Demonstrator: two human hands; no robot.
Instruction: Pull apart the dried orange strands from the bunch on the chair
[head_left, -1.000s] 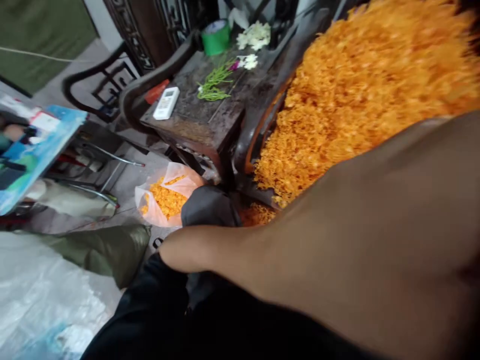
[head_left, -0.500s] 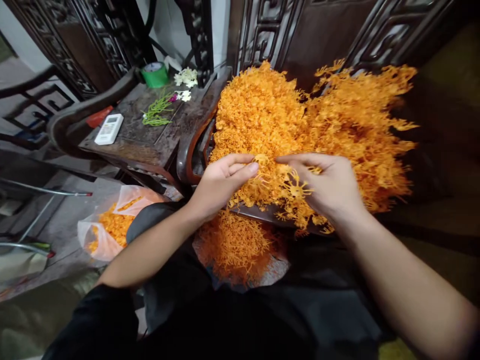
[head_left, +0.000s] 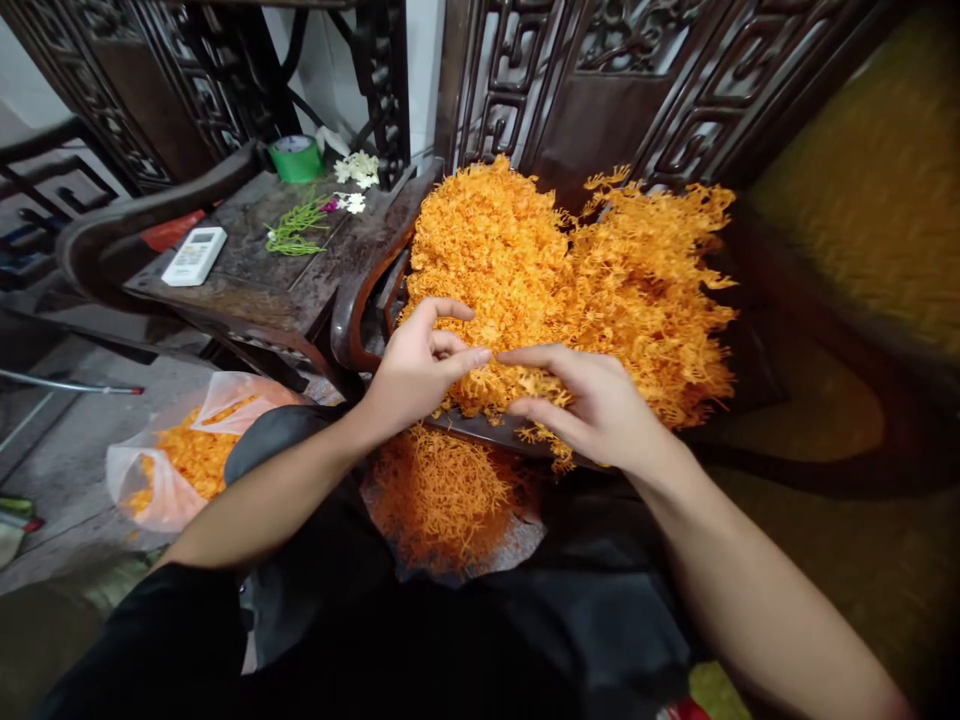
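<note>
The orange sprays [head_left: 487,240] are heaped at the centre of the frame. Before them, the left hand [head_left: 409,375] and right hand [head_left: 611,410] are loosely curled – whether anything is pinched cannot be told. Strands so thin are best handled lightly, by the fingertips.

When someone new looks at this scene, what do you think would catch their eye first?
Most likely the big heap of bright orange flowers on the dark wooden chair, with the two hands, left and right, at its near edge. After that, perhaps the green tape roll on the small side table, and the pale plastic bag of orange bits on the floor.
</note>
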